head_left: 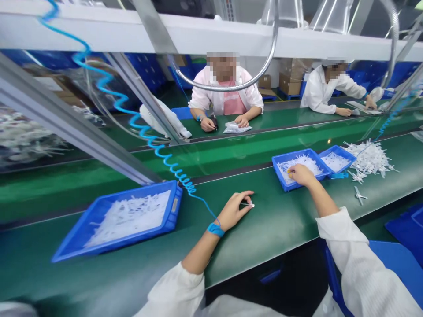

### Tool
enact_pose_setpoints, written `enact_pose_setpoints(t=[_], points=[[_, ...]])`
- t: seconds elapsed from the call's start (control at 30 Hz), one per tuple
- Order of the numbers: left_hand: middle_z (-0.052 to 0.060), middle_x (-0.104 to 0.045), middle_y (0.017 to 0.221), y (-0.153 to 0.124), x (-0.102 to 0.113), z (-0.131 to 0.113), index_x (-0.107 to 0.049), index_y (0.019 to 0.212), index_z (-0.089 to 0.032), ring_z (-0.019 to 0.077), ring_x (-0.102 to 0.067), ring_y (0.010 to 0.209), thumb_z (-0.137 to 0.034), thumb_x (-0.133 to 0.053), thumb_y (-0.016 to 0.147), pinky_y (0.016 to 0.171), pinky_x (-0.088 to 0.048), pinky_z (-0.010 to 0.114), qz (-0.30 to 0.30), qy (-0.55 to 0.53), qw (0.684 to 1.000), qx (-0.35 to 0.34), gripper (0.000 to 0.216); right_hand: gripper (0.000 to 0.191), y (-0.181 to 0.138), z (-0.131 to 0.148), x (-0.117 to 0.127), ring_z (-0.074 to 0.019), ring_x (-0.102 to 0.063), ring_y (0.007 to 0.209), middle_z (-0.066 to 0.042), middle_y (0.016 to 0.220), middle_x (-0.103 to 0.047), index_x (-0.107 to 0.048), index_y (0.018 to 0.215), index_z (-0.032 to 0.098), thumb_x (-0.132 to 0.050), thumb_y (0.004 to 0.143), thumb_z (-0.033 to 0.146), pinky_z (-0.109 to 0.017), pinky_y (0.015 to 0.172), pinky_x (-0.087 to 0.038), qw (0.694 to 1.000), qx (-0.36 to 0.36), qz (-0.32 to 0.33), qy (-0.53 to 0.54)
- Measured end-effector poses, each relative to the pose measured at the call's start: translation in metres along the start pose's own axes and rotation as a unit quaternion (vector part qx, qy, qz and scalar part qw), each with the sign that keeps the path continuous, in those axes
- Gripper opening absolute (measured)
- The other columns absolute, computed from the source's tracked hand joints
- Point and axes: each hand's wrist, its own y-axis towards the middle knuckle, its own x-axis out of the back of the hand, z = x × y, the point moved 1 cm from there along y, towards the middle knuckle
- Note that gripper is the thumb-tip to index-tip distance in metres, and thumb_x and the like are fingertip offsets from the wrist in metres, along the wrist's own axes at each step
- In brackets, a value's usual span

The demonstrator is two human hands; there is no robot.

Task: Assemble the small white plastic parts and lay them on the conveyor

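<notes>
My left hand [236, 209] is over the green belt, thumb and fingers closed on a small white plastic piece [250, 204] whose end sticks out past the thumb. A blue wrist strap [216, 229] circles that wrist. Over on the right, my right hand [301, 175] reaches into a blue tray [291, 185] of small white parts [309, 164]. Yellow covers show on its fingertips, which are bent down among the parts; whether they grip one is hidden.
To the left stands a larger blue tray [175, 204] of white strips. Another small blue tray [346, 165] and a loose pile of white pieces [372, 158] lie at right. A coiled blue cord [158, 149] hangs across. Two people [228, 92] work opposite.
</notes>
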Motion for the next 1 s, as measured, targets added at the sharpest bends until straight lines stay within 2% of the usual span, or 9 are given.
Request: enact_pose_setpoints(t=[0.27, 0.43, 0.6, 0.77, 1.0], points=[[0.007, -0.075, 0.097, -0.004, -0.001, -0.005, -0.078, 0.112, -0.023, 0.0251, -0.065, 0.093, -0.036, -0.071, 0.095, 0.091, -0.049, 0.037, -0.017, 0.033, 0.999, -0.004, 0.022, 0.032, 0.006, 0.0, -0.002, -0.0297, -0.072, 0.106, -0.013, 0.109, -0.08, -0.081, 0.111, 0.022, -0.06, 0.088, 0.016, -0.034, 0.092, -0.052, 0.999, -0.028, -0.016, -0.027], [0.008, -0.076, 0.096, -0.004, 0.006, -0.006, -0.078, 0.105, -0.019, 0.0223, -0.067, 0.083, -0.043, -0.073, 0.093, 0.079, -0.052, 0.033, -0.068, -0.069, 0.994, 0.053, 0.028, 0.028, 0.006, -0.001, -0.003, -0.0286, -0.072, 0.104, -0.014, 0.109, -0.079, -0.08, 0.107, 0.02, -0.059, 0.089, 0.016, -0.032, 0.088, -0.051, 0.998, -0.037, -0.027, -0.034], [0.009, -0.076, 0.091, -0.002, 0.007, -0.003, -0.075, 0.098, -0.015, 0.0201, -0.068, 0.078, -0.047, -0.076, 0.09, 0.079, -0.057, 0.034, -0.08, -0.187, 0.974, 0.096, 0.033, 0.025, 0.004, -0.003, -0.003, -0.0279, -0.071, 0.108, -0.014, 0.116, -0.078, -0.073, 0.115, 0.019, -0.056, 0.096, 0.021, -0.032, 0.087, -0.049, 0.998, -0.038, -0.043, -0.031], [0.007, -0.073, 0.087, -0.001, 0.002, -0.003, -0.072, 0.093, -0.015, 0.0189, -0.069, 0.079, -0.051, -0.08, 0.087, 0.079, -0.06, 0.033, -0.077, -0.226, 0.965, 0.107, 0.037, 0.027, 0.004, -0.008, -0.004, -0.0288, -0.07, 0.107, -0.015, 0.119, -0.076, -0.063, 0.126, 0.02, -0.051, 0.103, 0.03, -0.033, 0.085, -0.048, 0.997, -0.042, -0.065, -0.016], [0.006, -0.073, 0.088, -0.003, -0.001, 0.0, -0.068, 0.093, -0.015, 0.0194, -0.071, 0.083, -0.05, -0.086, 0.082, 0.084, -0.063, 0.035, -0.078, -0.276, 0.949, 0.126, 0.041, 0.027, 0.005, -0.011, -0.004, -0.0251, -0.07, 0.098, -0.011, 0.113, -0.077, -0.061, 0.123, 0.02, -0.054, 0.105, 0.038, -0.029, 0.075, -0.044, 0.996, -0.038, -0.074, 0.019]])
